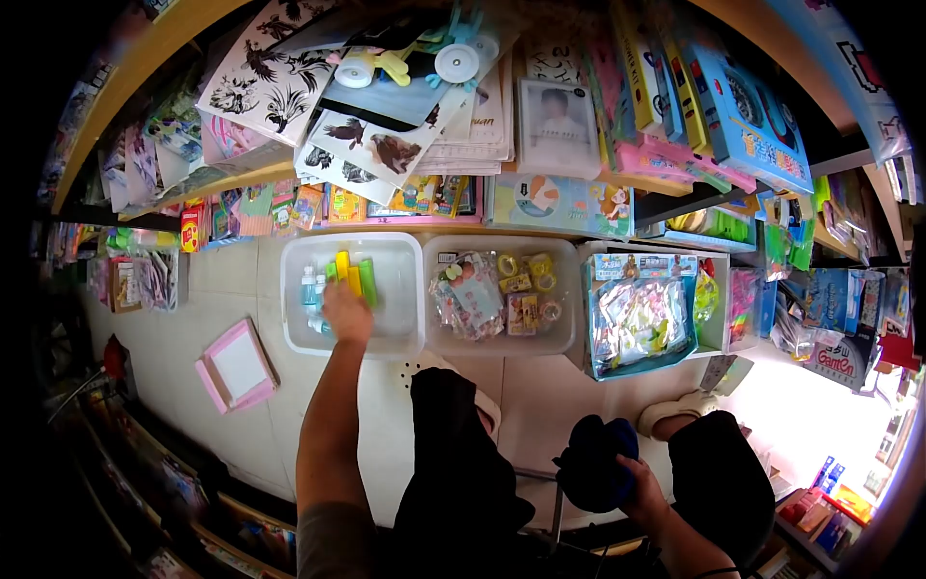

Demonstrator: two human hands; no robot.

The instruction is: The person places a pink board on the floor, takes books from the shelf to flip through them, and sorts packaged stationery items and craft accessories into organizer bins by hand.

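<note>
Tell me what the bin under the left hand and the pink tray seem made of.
The bin looks like smooth plastic: its walls are milky and half see-through, with a faint shine along the rim. The pink tray is perhaps coated cardboard, given its flat sides and square corners; thin plastic is possible too.

To my eye, the leftmost storage bin (401,314) is smooth, cloudy plastic, and the packets (641,314) gleam in glossy film. The dark bundle (590,471) looks like matt cloth, the floor (384,434) like shiny tile, the shelf edge (227,180) like smooth wood.
</note>
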